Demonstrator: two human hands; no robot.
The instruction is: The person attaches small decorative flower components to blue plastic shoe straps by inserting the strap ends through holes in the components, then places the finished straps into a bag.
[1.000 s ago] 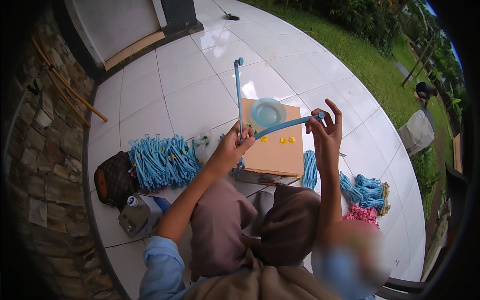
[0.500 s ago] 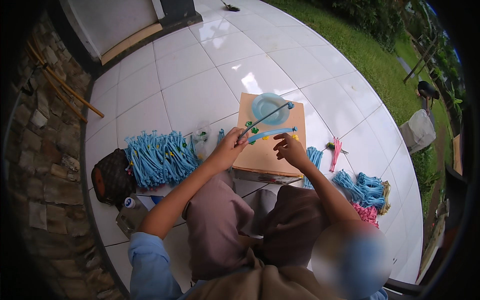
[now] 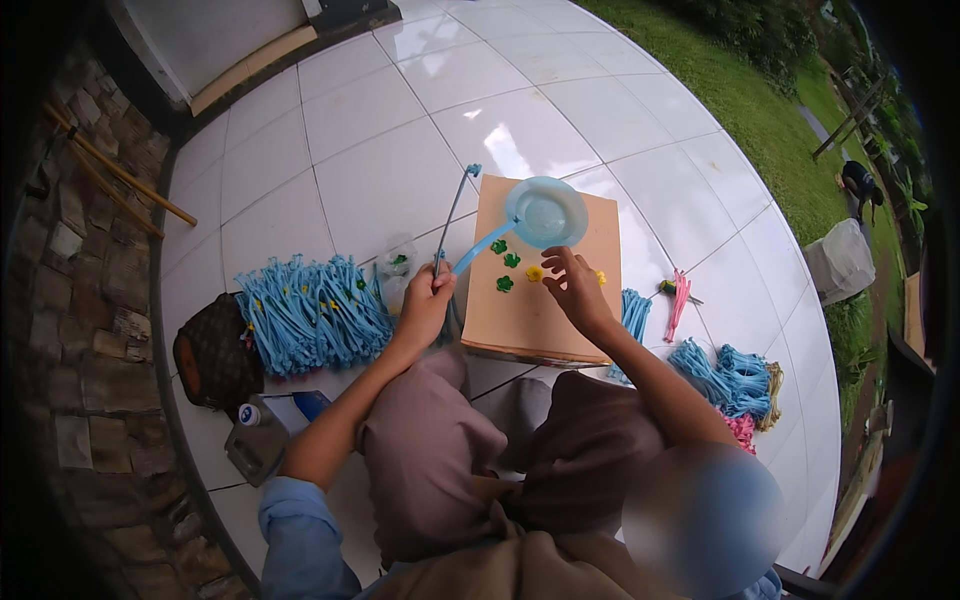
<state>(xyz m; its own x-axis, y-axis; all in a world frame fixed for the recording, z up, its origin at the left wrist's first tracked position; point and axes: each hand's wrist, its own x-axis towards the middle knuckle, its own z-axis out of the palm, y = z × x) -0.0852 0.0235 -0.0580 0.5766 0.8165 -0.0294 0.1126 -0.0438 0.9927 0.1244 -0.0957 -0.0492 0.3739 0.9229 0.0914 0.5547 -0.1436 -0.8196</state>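
My left hand (image 3: 427,300) is closed around two long blue strips. One is a thin, darker strip (image 3: 452,220) with a knotted tip pointing away from me; the other is a broader light-blue strip (image 3: 482,248) slanting right, its far end at the bowl's rim. My right hand (image 3: 580,292) hovers over the cardboard-topped box (image 3: 560,330), fingers apart and seemingly holding nothing. Beside its fingertips lies a small yellow flower-shaped piece (image 3: 534,273). Several green flower-shaped pieces (image 3: 505,285) lie left of that. A translucent blue bowl (image 3: 577,205) stands at the box's far side.
A large pile of blue strips (image 3: 318,318) lies left, by a brown bag (image 3: 218,350) and a bottle-like container (image 3: 258,440). On the right are blue bundles (image 3: 740,380), pink strips (image 3: 680,305) and a smaller blue bundle (image 3: 634,318). Someone stands beyond, near a white sack (image 3: 838,260).
My left hand has moved left and toward me with both strips. The thin strip now points more steeply away. My right hand stays over the box, its fingers spread.
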